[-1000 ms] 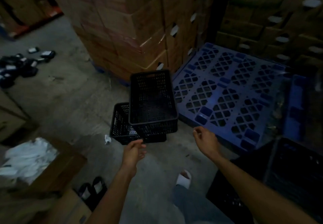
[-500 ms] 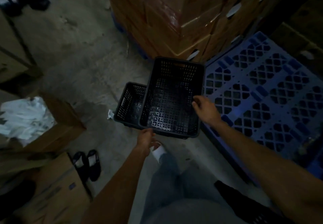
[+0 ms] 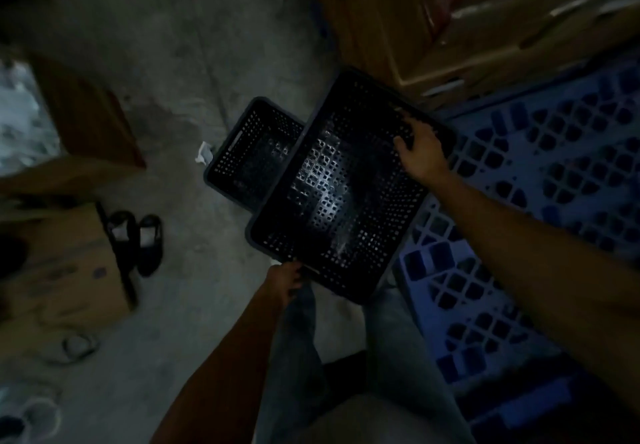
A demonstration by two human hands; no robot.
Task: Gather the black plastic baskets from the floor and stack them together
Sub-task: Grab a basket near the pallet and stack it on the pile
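Both hands hold the big black basket [image 3: 346, 194]. The right hand [image 3: 420, 152] grips its far rim, and the left hand [image 3: 285, 279] grips its near rim. Its long side runs between them. The small basket [image 3: 249, 152] sits on the floor, left of the right hand, half hidden. It is dark and blurry.

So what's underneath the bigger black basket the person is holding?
A second black basket pokes out on the left, and the upper basket also overlaps the blue pallet. Whatever lies directly beneath is hidden.
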